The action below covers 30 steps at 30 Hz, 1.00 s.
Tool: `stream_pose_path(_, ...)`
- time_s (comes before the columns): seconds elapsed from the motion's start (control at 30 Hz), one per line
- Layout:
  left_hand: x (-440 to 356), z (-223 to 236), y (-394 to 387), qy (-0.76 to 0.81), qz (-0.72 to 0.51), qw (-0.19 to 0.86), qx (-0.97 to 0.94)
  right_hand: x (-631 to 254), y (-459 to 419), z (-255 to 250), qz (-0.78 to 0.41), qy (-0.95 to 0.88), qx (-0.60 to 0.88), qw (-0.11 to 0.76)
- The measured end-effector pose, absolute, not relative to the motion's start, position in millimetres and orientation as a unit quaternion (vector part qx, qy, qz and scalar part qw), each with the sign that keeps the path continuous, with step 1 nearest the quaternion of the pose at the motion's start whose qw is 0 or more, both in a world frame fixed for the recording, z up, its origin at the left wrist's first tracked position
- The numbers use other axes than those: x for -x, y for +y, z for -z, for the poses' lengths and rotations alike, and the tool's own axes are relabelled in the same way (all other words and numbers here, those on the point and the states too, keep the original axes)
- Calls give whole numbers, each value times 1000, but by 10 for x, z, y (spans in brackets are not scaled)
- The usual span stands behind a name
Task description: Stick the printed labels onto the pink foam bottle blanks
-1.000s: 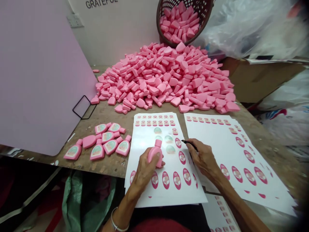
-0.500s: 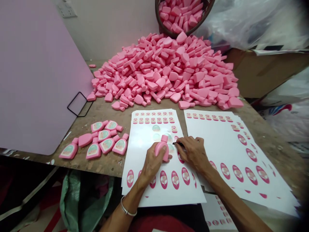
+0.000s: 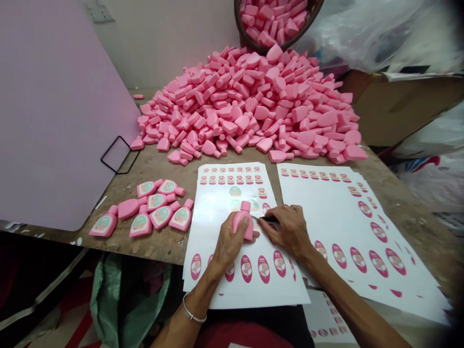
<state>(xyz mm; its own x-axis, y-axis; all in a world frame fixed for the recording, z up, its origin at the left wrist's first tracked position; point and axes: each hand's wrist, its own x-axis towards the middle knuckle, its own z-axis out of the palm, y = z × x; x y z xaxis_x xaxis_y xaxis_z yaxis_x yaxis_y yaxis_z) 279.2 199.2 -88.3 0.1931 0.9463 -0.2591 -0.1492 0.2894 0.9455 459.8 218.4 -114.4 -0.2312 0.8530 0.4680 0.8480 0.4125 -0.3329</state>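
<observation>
Left hand (image 3: 228, 244) closed around a pink plastic bottle (image 3: 243, 222), held on a label sheet (image 3: 239, 292); right hand (image 3: 286, 229) pinches a slim black-handled tool (image 3: 268, 219) just beside it. The bottle appears light, stiff and smooth, best gripped by its body. Labelled bottles (image 3: 159, 217) lie at 9 o'clock, a loose bottle pile (image 3: 246, 106) at 12 o'clock.

We count two bare hands (image 3: 257, 232), one slim black pen (image 3: 268, 219) and one pink plastic bottle (image 3: 243, 222) held in them. Nearby we count seven labelled pink bottles (image 3: 160, 217), one unlabelled pink bottle (image 3: 128, 209), three stacks of white sticker sheets (image 3: 224, 296) and one brown woven basket (image 3: 237, 24).
</observation>
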Motion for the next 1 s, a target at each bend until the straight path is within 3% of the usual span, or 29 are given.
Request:
stream_pose_path(0.13,-2780,875,1992,471,-415,660,-411,-4623,2150,1129,22,-786,536,307)
stream_pose_path(0.3,-2760,875,2000,475,-411,669,-397,-4632,2165,1099,49,-781,572,246)
stream_pose_path(0.43,-2748,880,2007,465,-410,679,-393,-4609,2180,1090,15,-804,548,233)
stream_pose_path(0.63,-2727,905,2001,448,-435,685,-374,-4572,2192,1094,-125,-746,567,327)
stream_pose_path(0.83,-2698,905,2021,407,-468,712,-329,-4618,2135,883,-296,-573,630,431)
stream_pose_path(1.0,-2675,785,1984,381,-480,753,-241,-4481,2040,655,-348,-547,626,432)
